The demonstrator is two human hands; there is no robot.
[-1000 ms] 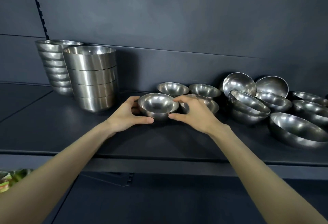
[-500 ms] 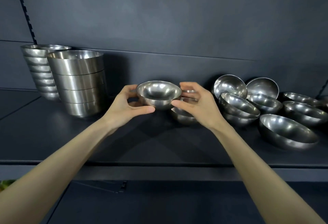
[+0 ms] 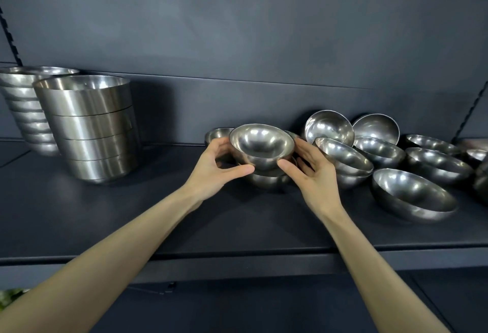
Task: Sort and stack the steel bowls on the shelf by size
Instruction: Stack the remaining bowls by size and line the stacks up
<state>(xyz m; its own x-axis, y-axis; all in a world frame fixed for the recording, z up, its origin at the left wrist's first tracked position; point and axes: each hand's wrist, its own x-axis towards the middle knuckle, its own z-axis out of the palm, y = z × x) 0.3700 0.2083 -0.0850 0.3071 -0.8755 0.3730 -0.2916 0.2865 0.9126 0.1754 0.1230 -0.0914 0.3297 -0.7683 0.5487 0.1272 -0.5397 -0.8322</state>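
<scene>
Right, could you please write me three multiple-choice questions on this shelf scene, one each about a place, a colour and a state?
1. Where does the tall stack of straight-walled bowls stand?
A. towards the left of the shelf
B. at the shelf's right end
C. on the floor below

2. What colour is the shelf?
A. white
B. dark grey
C. red

3. How is the small bowl at the centre?
A. upside down
B. lying untouched
C. opening up, held by the left hand and the right hand

Answers:
1 A, the stack stands left of both hands.
2 B, its bare surface is dark grey.
3 C, the bowl's hollow shows and a hand grips each side.
</scene>
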